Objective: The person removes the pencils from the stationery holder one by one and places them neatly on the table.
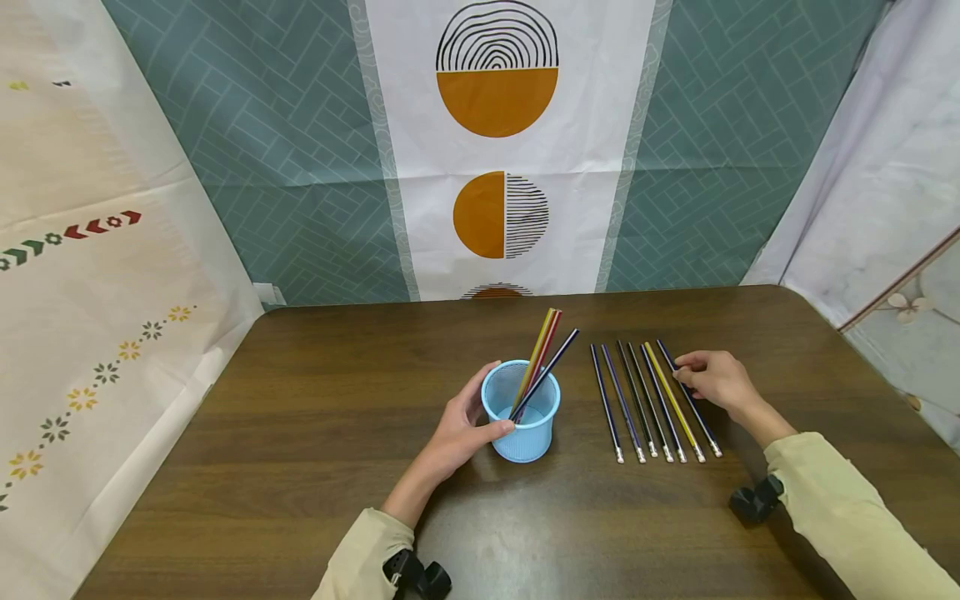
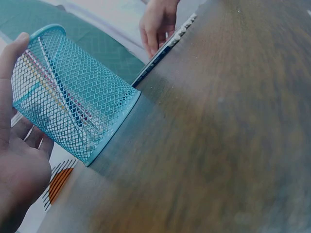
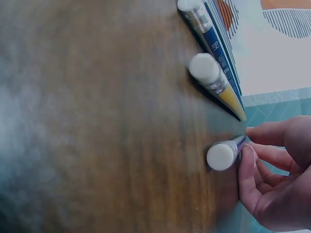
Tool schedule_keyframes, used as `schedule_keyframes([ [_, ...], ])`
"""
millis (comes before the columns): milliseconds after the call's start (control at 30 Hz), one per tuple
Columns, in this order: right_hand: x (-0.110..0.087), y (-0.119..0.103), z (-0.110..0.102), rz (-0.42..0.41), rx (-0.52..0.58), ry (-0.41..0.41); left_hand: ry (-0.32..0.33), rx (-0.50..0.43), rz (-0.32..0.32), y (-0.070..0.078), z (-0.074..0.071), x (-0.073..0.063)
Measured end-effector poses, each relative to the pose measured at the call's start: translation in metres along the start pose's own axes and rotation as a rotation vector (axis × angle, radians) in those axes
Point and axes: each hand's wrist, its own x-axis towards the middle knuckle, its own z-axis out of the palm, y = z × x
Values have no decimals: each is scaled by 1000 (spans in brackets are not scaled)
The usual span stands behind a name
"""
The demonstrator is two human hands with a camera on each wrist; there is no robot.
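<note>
My left hand [image 1: 463, 429] grips a light blue mesh pencil cup [image 1: 525, 442], thumb at the near rim and fingers round its left side. The cup stands upright on the table. Yellow, red and dark pencils [image 1: 542, 354] lean inside it toward the right. To the right, a row of pencils lies with white erasers toward me. At the row's right end, my right hand [image 1: 716, 382] pinches a dark blue pencil [image 1: 701, 423] between thumb and fingertips. Its white eraser [image 3: 221, 156] shows close up in the right wrist view, resting near the wood.
A yellow pencil [image 1: 675, 403] lies just left of the pinched one, with several dark pencils [image 1: 622, 404] farther left. The brown wooden table [image 1: 315, 433] reaches back to a patterned cloth [image 1: 300, 167]. White curtains [image 1: 885, 167] hang at the sides.
</note>
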Motion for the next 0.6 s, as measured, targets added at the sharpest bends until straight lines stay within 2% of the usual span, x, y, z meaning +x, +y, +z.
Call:
schedule_keyframes([
  [433,0,0,-1,-1,31,5,-1,-1,-4,-1,0,0],
  [600,1,-3,-3,-12,36,48,1,3,-4,0,0,0],
])
